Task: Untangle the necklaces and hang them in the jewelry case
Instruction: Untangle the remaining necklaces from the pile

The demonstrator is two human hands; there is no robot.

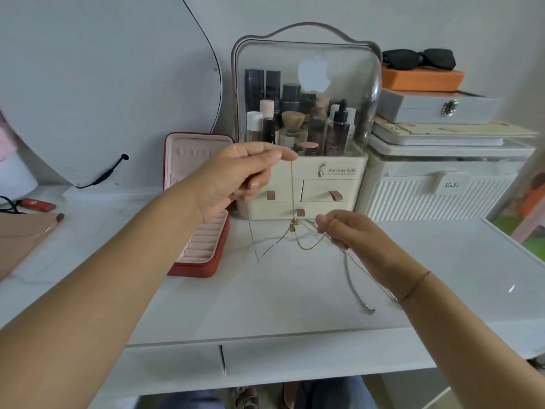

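Necklaces: gold and silver chains tangled, one strand pinched high by the left hand fingers, others pinched lower by the right hand fingers, knot between. Risk, judged: drawing the fingers apart tightens the knot or snaps a link. Jewelry case: open on the bench left of the fingers, no necklace seen inside; organizer behind them holds cosmetic bottles.

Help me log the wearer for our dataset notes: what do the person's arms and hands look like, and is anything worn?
The left arm and right arm are bare, with no sleeves in view. The left hand shows no ring, watch or band. The right hand has a thin reddish string bracelet round its wrist. No gloves on either.
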